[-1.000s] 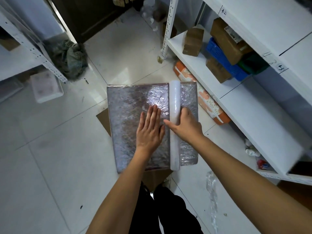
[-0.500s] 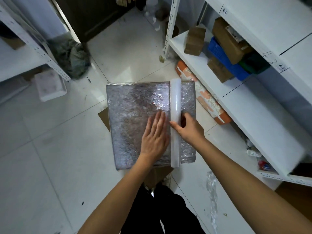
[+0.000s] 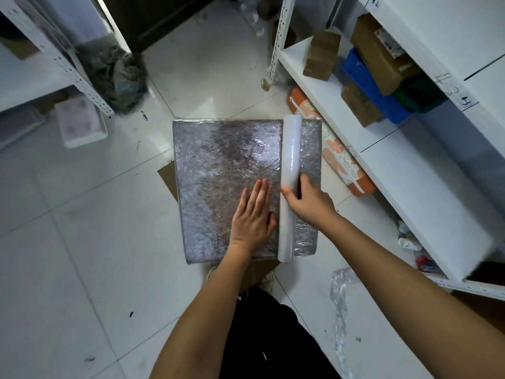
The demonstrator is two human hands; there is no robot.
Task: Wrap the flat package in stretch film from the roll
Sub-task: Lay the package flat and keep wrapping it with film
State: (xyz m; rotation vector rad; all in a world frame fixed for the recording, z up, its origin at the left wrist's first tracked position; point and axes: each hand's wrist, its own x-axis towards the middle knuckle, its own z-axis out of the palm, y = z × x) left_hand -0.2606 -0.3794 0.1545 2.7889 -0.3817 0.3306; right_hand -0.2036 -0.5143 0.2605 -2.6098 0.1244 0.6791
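While the flat rectangular package wrapped in crinkled clear film (image 3: pixel 232 170) lies on the white tiled floor (image 3: pixel 82 242), a long white roll of stretch film (image 3: pixel 290 173) lies across it near its right edge, running from the far edge to the near edge and overhanging both slightly. The left hand (image 3: pixel 252 214) rests flat on the package just left of the roll, fingers straight and together, holding nothing. The right hand (image 3: pixel 308 199) grips the roll below its middle, thumb on the roll's left side and fingers curled over its right side. A narrow strip of package shows right of the roll. Left of the package the floor lies open up to a white foam tray (image 3: pixel 82 124) and a grey crumpled cloth (image 3: pixel 114 75) at the foot of a white metal rack (image 3: pixel 62 61). Right of the package room is tight: an orange flowered pouch (image 3: pixel 341 160) lies just beside the right edge, under a white shelf unit (image 3: pixel 410 165) carrying brown cardboard boxes (image 3: pixel 379 56) and a blue plastic crate (image 3: pixel 382 97). Brown flat cardboard (image 3: pixel 168 176) pokes out from under the package's left side. A loose strip of clear film (image 3: pixel 338 302) trails on the floor near the package's near right corner
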